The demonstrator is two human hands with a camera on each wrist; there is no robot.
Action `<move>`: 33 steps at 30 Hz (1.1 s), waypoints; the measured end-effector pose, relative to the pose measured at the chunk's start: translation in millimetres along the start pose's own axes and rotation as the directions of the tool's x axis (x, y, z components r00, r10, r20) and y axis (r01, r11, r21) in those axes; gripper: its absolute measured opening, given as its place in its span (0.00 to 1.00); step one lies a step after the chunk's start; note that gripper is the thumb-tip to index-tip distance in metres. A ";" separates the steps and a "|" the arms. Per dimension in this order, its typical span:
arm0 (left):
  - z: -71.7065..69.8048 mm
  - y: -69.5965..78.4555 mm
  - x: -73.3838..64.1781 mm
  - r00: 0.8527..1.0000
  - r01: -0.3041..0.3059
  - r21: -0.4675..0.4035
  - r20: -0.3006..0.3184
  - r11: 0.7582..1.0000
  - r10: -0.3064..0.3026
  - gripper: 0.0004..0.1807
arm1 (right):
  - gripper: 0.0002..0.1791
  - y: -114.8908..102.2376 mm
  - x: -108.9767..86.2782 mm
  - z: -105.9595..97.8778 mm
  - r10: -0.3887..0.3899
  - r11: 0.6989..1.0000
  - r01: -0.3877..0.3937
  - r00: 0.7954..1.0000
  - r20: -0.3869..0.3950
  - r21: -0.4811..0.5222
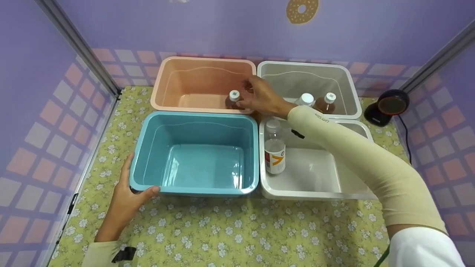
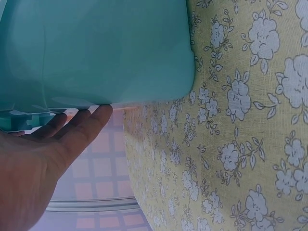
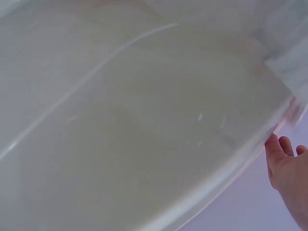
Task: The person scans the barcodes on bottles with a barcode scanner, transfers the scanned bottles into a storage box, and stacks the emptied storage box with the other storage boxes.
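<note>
My left hand (image 1: 124,194) rests at the near left corner of a teal bin (image 1: 195,190). Its thumb lies by the front rim; in the left wrist view its straight fingers (image 2: 79,130) touch the outer wall. My right hand (image 1: 263,97) reaches into the right end of an orange bin (image 1: 207,61), beside an upright brown bottle (image 1: 233,104) with a white cap. The thumb side touches or overlaps the bottle, while the other fingers stand apart from it. In the right wrist view, this hand (image 3: 288,168) appears beyond a pale bin wall, the bottle hidden.
A grey bin (image 1: 308,66) at the back right holds a white-capped bottle (image 1: 306,99) and another brown bottle (image 1: 326,104). In the white bin (image 1: 315,194) in front, a clear labelled bottle (image 1: 275,155) leans at the left. A black device (image 1: 386,107) with a cord stands far right.
</note>
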State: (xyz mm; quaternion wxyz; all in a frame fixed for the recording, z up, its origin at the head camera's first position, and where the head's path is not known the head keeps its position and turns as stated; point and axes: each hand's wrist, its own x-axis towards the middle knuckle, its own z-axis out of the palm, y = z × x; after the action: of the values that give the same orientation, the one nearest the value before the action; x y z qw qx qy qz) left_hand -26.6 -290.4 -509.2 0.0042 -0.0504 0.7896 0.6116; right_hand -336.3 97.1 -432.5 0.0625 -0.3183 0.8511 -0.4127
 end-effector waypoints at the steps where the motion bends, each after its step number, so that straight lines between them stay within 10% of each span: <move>1: 0.0 0.1 -0.1 1.000 -0.003 0.005 0.000 1.000 0.003 0.64 | 0.33 -0.5 -2.4 -2.0 0.000 1.000 0.000 1.000 -0.005 0.000; 33: -5.4 -4.6 10.3 1.000 0.014 0.045 -0.002 0.999 -0.013 0.65 | 0.35 -4.0 -77.4 -24.0 0.042 0.998 -0.043 0.999 -0.031 -0.034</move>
State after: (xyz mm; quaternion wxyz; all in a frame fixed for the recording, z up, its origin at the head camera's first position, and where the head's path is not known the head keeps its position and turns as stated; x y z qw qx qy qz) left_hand -36.2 -297.5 -513.0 0.0088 -0.0561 0.8028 0.5936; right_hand -282.0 157.1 -426.0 0.0527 -0.2949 0.8656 -0.4013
